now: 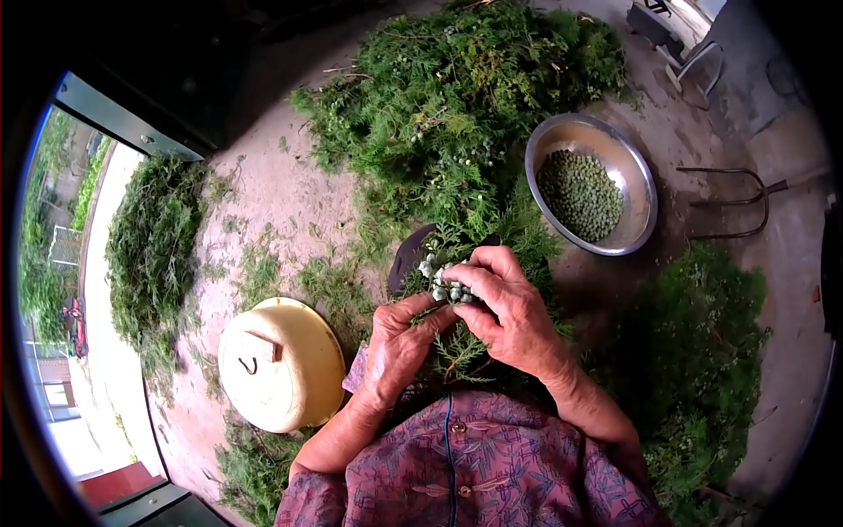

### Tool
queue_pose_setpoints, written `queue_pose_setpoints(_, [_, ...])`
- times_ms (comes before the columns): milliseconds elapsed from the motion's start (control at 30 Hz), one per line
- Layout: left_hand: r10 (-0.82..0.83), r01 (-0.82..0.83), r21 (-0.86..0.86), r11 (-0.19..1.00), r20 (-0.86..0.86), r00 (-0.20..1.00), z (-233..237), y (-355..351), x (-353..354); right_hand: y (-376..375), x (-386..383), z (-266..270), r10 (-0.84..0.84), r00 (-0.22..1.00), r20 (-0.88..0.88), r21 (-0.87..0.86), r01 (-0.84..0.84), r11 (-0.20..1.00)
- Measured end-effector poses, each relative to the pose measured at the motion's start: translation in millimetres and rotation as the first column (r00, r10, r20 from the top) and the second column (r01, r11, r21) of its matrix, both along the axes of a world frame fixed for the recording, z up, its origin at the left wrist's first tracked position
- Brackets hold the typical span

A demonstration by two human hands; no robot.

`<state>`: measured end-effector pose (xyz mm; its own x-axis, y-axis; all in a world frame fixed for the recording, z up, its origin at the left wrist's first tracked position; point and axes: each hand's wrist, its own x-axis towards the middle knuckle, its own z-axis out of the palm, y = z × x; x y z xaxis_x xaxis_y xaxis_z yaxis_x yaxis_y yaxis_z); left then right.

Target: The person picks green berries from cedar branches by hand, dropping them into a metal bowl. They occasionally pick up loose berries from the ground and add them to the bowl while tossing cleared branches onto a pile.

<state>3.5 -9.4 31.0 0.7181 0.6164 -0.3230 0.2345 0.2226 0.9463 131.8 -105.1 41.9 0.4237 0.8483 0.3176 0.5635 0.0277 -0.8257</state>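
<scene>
While the two hands are held close together just in front of the person's chest, they share one leafy green sprig (461, 351). The left hand (399, 338) is curled shut around the lower part of the sprig, and its thumb points up toward the other hand. The right hand (509, 312) reaches over the top with its wrist bent. Its fingertips pinch a bunch of little pale cones (443, 283) at the tip of the sprig. The two hands touch near the thumbs.

Past the right hand, well apart from it, sits a shiny metal bowl (645, 180) with small green cones (580, 195) inside. A pitchfork (738, 202) lies on the ground just beyond the bowl. Near the left hand, on its outer side, a yellow basin (290, 386) lies upside down on the ground. A big pile of green branches (457, 97) lies beyond both hands. A smaller green pile (154, 237) lies far off to the left, and another green heap (694, 351) lies close to the right arm.
</scene>
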Motion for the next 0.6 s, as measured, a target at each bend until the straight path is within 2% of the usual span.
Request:
queue_pose_setpoints(100, [-0.032,0.032,0.065,0.997,-0.012,0.999,1.0,0.2,-0.5,-0.8,5.0,-6.2,0.050,0.999,0.016,0.056,-0.051,0.997])
queue_pose_setpoints(167, [-0.041,0.042,0.082,0.996,-0.022,0.999,4.7,-0.7,0.6,-1.3,4.8,-4.8,0.073,0.997,0.001,0.035,-0.073,0.997])
queue_pose_setpoints(300, [-0.046,0.050,0.069,0.996,-0.054,0.997,-1.8,-1.8,-2.4,-3.0,4.0,-7.3,0.079,0.997,-0.022,-0.032,-0.079,0.996])
queue_pose_setpoints(367, [-0.030,0.031,0.032,0.999,-0.043,0.999,0.3,-3.1,-1.7,-3.5,5.3,-10.4,0.083,0.994,-0.069,-0.002,-0.084,0.996])
queue_pose_setpoints(500, [-0.067,0.072,0.080,0.994,-0.062,0.996,-3.3,-1.7,-2.9,-3.8,1.5,-9.7,0.062,0.995,-0.082,0.013,-0.061,0.998])
queue_pose_setpoints(600, [-0.076,0.081,0.062,0.995,-0.071,0.995,-4.0,-2.1,-2.4,-6.5,6.7,-6.8,0.100,0.984,-0.144,-0.043,-0.107,0.993])
